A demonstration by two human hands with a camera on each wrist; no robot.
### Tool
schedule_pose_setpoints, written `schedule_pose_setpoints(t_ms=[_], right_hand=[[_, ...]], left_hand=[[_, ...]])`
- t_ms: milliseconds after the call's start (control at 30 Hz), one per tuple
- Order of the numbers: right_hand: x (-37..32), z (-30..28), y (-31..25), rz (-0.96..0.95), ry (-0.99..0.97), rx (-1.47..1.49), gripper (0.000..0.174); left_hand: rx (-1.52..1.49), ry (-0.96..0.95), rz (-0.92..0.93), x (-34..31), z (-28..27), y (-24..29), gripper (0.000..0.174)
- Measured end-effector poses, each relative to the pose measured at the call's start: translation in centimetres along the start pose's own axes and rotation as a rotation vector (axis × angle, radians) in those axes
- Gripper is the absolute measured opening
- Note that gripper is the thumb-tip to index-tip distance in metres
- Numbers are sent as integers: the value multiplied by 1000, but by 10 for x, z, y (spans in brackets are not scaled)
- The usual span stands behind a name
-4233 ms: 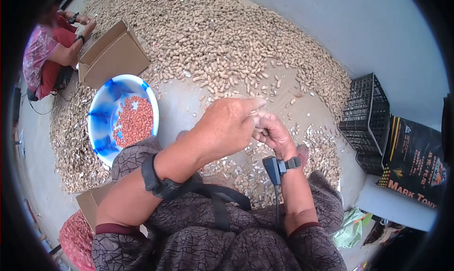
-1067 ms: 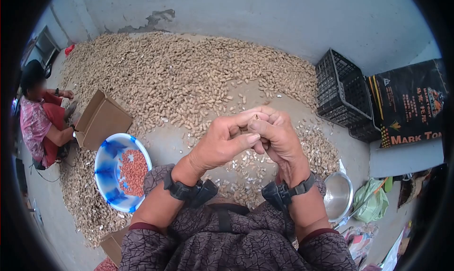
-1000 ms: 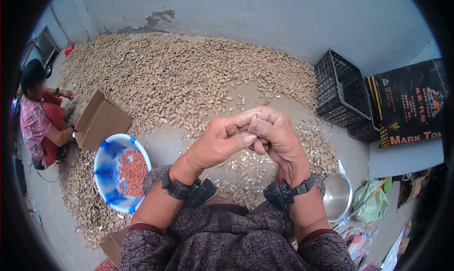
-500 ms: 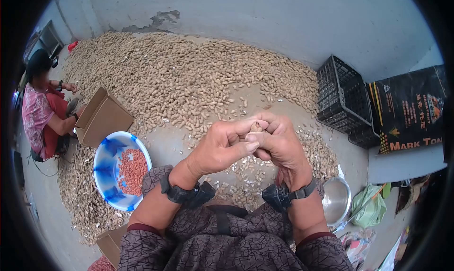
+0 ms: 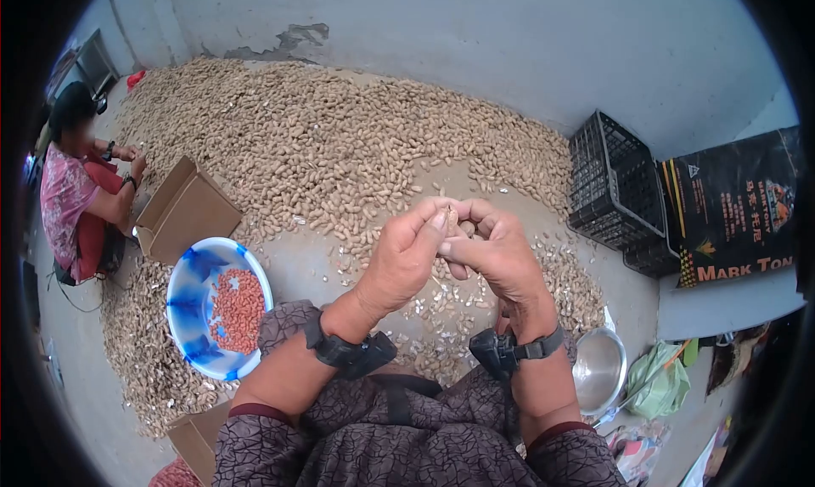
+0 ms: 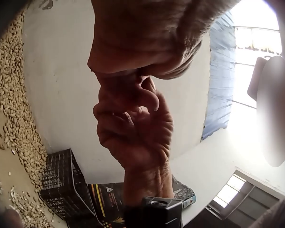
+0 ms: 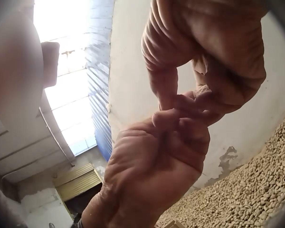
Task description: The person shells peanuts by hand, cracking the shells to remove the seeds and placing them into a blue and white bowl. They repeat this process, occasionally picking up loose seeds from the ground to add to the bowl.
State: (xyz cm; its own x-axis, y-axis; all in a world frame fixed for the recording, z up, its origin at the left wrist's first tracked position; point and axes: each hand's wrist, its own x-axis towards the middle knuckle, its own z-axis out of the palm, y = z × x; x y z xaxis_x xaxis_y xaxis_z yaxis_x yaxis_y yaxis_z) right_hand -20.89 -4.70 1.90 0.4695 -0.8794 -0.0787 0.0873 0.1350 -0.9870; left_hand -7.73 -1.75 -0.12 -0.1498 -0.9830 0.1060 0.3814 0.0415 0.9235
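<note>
In the head view my left hand and right hand meet over the floor in front of my lap. Between their fingertips they pinch an unshelled peanut, held roughly upright. Another pale peanut shows in the curl of my right fingers. From the right wrist view, a bit of pale shell peeks out among the right fingers, with my left hand just below. The left wrist view shows the fingers of both hands overlapping, and the peanut is mostly hidden there.
A blue-and-white basin with red shelled peanuts stands at my left, beside a cardboard box and a seated person. Unshelled peanuts spread toward the wall. A black crate and metal bowl are at right.
Earlier the head looked farther down. In the last half second, my left thumb has shifted up against the peanut and my right fingers have opened a little, exposing the second peanut.
</note>
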Motion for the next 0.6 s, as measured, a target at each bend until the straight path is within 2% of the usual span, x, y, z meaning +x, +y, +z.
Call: schedule_pose_setpoints(t_ms=[100,200,267,367,467,600], right_hand=[[2,-2,-7,-3,-64,83,17],[4,-7,-7,1,30,156,15],[5,-8,-6,51,19,152,15],[11,-5,4,74,17,205,13],[13,-1,5,61,50,214,13],[15,2,10,58,89,201,12]], left_hand=[[130,89,77,0,0,0,22],[278,171,82,1,-2,-2,20],[486,174,258,3,-2,-8,19],[595,247,328,4,3,-12,17],[647,304,394,6,2,-20,14],[605,369,386,8,5,-26,14]])
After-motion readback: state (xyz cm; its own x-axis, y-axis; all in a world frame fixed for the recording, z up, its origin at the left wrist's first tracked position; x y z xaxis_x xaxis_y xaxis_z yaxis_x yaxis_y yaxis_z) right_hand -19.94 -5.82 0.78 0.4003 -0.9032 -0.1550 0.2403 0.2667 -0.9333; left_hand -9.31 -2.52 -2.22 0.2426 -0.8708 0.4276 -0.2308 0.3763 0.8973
